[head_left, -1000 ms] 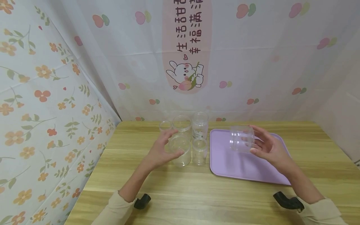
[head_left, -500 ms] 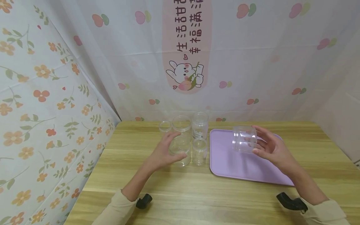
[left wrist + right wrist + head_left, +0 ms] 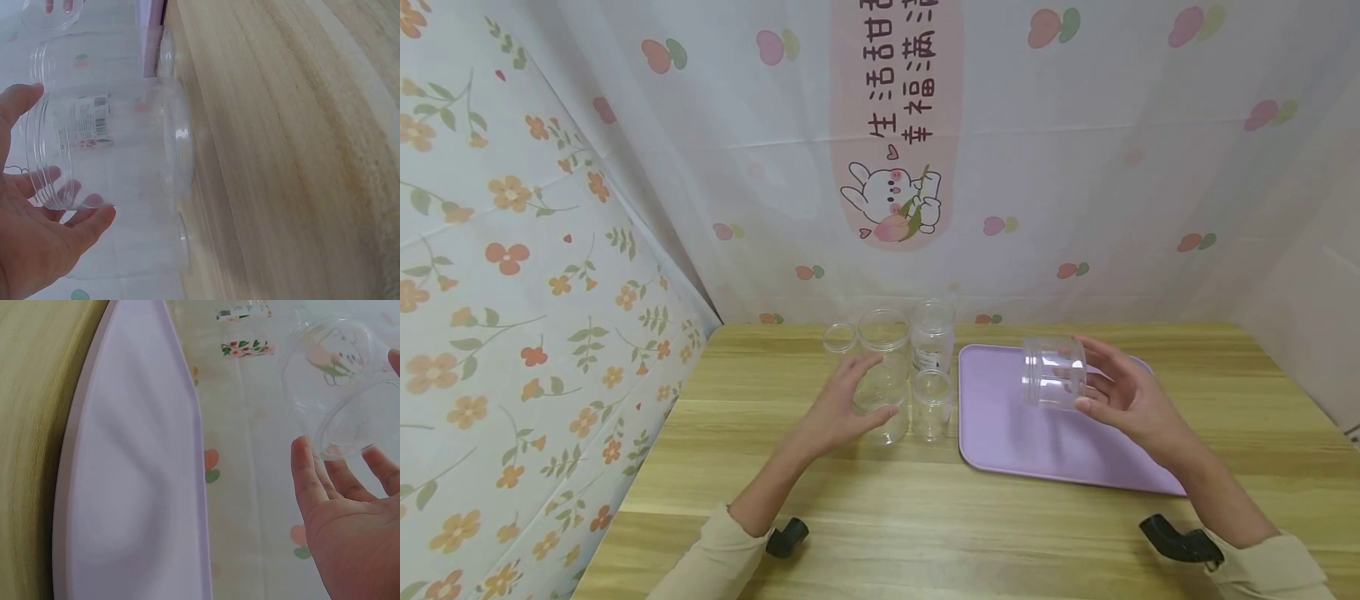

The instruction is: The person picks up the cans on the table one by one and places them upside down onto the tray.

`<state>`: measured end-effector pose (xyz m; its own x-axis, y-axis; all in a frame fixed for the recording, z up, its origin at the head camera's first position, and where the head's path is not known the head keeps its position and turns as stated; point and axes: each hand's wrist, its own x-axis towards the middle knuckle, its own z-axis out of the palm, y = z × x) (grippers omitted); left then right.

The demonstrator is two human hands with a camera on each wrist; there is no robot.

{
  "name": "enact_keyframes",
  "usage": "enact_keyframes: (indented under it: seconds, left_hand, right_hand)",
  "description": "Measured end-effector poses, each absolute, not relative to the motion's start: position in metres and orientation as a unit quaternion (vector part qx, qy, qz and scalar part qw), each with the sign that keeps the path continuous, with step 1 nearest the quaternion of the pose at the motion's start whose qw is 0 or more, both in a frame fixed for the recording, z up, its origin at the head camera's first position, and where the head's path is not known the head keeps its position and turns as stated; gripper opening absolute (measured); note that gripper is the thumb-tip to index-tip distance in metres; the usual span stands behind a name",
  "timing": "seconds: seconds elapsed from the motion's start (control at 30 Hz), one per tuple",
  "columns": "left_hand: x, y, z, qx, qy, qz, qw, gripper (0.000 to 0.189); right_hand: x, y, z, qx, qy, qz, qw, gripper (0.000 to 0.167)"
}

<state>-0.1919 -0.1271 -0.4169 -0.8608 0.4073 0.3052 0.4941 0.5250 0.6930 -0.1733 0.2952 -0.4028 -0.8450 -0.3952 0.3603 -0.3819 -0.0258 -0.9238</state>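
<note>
At the front of a cluster of see-through jars, a wide clear jar stands upright on the wooden table. My left hand holds this jar near its ridged rim, thumb on the right side and fingers round the left and back; the left wrist view shows some fingers through the wall of the jar. My right hand grips a second wide clear jar by its base end. That jar lies sideways in the air above the purple tray, its threaded mouth facing left.
Behind the left hand's jar stand another wide jar and a narrow jar. A tall labelled jar and a small narrow jar stand between it and the tray. A patterned curtain hangs along the table's back edge.
My left hand has shifted slightly right, closer round the front jar. My right hand has drifted a little right with its jar, still over the tray.
</note>
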Motion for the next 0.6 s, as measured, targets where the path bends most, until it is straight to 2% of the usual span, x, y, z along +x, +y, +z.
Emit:
enact_keyframes:
  seconds: [0.6]
  left_hand:
    - [-0.194,-0.1272,-0.4179,-0.244,-0.882,-0.402,0.035,0.076]
  right_hand:
    - [-0.1771,0.2956,-0.404,-0.289,0.683,-0.671,0.013,0.077]
